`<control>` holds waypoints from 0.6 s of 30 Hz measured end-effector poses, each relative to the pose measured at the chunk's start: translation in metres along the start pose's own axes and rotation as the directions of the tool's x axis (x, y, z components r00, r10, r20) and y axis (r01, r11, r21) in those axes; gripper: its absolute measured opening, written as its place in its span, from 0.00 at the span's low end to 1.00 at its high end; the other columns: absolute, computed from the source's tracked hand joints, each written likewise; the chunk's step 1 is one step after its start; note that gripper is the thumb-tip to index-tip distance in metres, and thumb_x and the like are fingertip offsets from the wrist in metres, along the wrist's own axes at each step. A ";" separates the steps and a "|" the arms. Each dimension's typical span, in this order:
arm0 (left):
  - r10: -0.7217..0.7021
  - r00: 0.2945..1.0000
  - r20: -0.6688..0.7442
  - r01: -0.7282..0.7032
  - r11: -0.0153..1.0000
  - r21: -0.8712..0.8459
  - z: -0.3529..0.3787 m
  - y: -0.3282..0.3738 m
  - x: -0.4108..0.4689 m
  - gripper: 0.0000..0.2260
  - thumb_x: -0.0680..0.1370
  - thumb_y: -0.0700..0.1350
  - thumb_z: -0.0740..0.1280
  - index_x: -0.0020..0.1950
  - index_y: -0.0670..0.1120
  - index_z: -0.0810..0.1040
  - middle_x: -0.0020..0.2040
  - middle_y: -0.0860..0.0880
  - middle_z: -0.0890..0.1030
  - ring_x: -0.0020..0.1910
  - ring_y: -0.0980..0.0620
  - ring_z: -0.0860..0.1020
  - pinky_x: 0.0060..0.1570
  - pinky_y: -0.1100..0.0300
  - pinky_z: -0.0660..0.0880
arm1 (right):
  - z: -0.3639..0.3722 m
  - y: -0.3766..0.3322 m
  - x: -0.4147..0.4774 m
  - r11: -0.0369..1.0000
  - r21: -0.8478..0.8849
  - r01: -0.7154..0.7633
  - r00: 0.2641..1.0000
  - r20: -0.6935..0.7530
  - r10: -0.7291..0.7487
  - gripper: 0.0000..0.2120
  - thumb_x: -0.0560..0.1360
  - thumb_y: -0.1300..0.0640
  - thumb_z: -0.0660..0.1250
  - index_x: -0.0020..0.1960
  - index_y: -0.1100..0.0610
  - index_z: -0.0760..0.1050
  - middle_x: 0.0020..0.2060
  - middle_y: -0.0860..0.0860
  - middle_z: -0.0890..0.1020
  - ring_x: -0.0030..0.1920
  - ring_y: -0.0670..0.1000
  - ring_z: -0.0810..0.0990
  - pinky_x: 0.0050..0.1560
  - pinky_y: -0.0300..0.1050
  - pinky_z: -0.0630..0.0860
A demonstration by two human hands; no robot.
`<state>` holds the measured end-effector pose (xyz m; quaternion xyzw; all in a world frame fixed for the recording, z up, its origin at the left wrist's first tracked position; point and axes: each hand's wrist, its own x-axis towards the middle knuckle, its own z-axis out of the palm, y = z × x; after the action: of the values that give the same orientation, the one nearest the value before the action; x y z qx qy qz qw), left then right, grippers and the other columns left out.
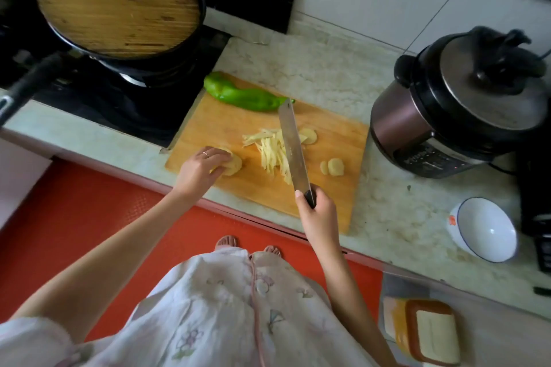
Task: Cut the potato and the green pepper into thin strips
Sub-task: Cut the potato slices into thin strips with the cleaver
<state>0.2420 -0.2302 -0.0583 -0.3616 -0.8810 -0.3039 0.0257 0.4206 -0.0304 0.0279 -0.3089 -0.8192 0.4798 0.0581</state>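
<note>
1. The cutting board [226, 125] lay on the counter [387, 205], between the stove and the pressure cooker [417, 116].
2. The green pepper [238, 95] lay whole along the board's far edge.
3. The potato strips [272, 152] lay in a loose heap at mid-board, just left of the knife [290, 143].
4. The left hand [199, 170] held a fanned stack of potato slices [234, 165] near the board's left edge, with its fingers curled over the stack.
5. The right hand [317, 208] was wrapped around the knife handle. The blade pointed away from the person, and its tip reached the pepper's end.
6. Further loose slices lay right of the blade, some near the board's middle [310, 135] and some nearer the person [335, 167].
7. The pan [167, 65] stood on the stove under a wooden lid [119, 6], which hid its contents.
8. The pressure cooker had its lid on, so its contents could not be told.
9. The white bowl [489, 229] sat tilted on the counter to the right, well apart from the board, with its white inside in view.
10. An orange tray [411, 334] at lower right held a pale slab that could not be identified.
</note>
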 end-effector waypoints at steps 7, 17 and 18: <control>0.077 0.977 0.198 -0.090 0.994 0.059 -0.012 -0.009 -0.012 0.24 0.75 0.54 0.65 0.67 0.43 0.76 0.70 0.45 0.73 0.68 0.45 0.69 0.61 0.45 0.72 | 0.021 -0.009 -0.003 0.998 -0.066 -0.011 0.989 0.145 0.021 0.16 0.78 0.56 0.63 0.33 0.52 0.64 0.25 0.45 0.65 0.25 0.43 0.66 0.27 0.36 0.60; -0.092 0.923 0.374 0.021 0.982 0.189 -0.001 -0.010 0.013 0.39 0.70 0.60 0.71 0.74 0.42 0.63 0.68 0.40 0.68 0.67 0.39 0.66 0.65 0.46 0.61 | 0.064 -0.029 0.002 0.975 -0.199 -0.101 0.952 0.266 0.153 0.13 0.80 0.54 0.60 0.37 0.53 0.65 0.30 0.48 0.70 0.29 0.46 0.69 0.25 0.35 0.62; -0.102 0.928 0.358 0.037 0.982 0.184 0.000 -0.010 0.013 0.37 0.70 0.58 0.72 0.73 0.42 0.65 0.67 0.40 0.69 0.66 0.38 0.67 0.64 0.46 0.63 | 0.070 -0.031 0.002 0.971 -0.212 -0.108 0.953 0.257 0.162 0.13 0.80 0.54 0.60 0.37 0.53 0.65 0.30 0.47 0.70 0.29 0.45 0.69 0.25 0.35 0.61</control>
<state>0.2261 -0.2278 -0.0606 -0.3765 -0.9058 -0.1541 -0.1180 0.3781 -0.0925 0.0155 -0.2995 -0.8394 0.4377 -0.1187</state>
